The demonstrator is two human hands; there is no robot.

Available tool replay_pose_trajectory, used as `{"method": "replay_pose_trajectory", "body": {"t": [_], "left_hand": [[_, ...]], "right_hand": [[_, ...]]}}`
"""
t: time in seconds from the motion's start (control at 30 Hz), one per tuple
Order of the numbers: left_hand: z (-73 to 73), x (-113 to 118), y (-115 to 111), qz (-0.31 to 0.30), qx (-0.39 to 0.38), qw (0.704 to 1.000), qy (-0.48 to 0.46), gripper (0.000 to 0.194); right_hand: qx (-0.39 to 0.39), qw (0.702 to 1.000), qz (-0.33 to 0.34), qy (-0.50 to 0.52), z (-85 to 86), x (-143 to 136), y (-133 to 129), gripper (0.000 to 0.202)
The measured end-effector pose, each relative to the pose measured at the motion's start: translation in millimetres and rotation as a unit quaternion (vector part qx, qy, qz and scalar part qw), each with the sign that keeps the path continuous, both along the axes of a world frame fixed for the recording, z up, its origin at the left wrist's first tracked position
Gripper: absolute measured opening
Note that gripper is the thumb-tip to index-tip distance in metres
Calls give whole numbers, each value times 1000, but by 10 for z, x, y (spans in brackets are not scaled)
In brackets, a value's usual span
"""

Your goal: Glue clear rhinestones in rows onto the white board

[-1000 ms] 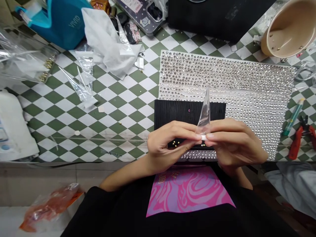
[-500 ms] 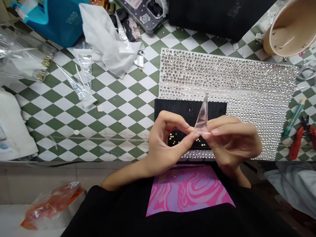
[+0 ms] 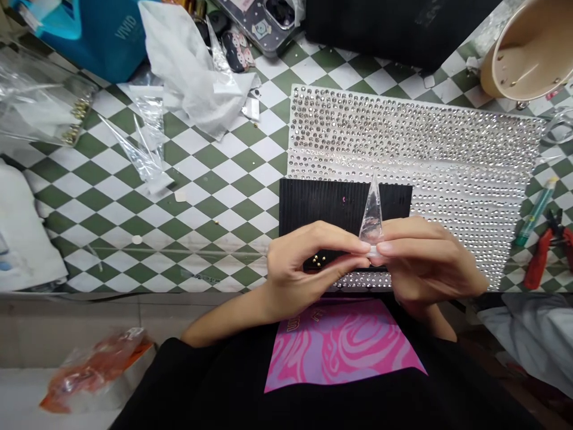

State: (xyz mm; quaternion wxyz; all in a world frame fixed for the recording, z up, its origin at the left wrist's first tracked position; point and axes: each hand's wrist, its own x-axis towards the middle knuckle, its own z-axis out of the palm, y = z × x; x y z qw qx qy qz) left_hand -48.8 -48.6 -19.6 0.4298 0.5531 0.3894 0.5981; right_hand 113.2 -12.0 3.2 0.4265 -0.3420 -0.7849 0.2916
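Both hands pinch the wide end of a small clear plastic cone bag [image 3: 372, 212], whose tip points away from me. My left hand [image 3: 308, 263] grips its left edge between thumb and fingertips. My right hand [image 3: 430, 257] pinches the right edge, its fingertips almost meeting the left ones. A whitish folded edge shows between the fingers. Under the hands lies a black ridged tray [image 3: 313, 203] with several tiny gold beads [image 3: 319, 260] on it. The tray rests on a white sheet covered in rows of silver rhinestones [image 3: 470, 161].
Red-handled pliers [image 3: 539, 257] and a green tube [image 3: 537, 209] lie at the right. A beige cup [image 3: 490, 68] stands at the back right, a black box [image 3: 385, 33] at the back. Clear plastic cones [image 3: 145, 143], white tissue [image 3: 179, 71] and a blue container [image 3: 107, 42] are on the left.
The fingertips of both hands have come closer together at the cone bag's wide end, bunching its edge. The cone and hands have shifted slightly right and toward me.
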Motion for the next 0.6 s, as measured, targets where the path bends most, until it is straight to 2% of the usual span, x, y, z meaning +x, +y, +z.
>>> {"method": "replay_pose_trajectory", "body": {"t": [0.1,0.17,0.43,0.6], "left_hand": [[-30,13,-2,7,47,999,10,28],[-37,16,-5,4,50,999,6,29],[29,-7,-19,-7,-9,1000,-13,29],[49,-5,-8,-15,-37,999,-28,24]], "right_hand": [[-13,998,-8,60,3,-15,-17,24],[-17,998,-13,66,6,-25,-23,22],[-18,995,-9,96,-2,-39,-27,20],[-53,993,-28,98,7,-42,-69,21]]}}
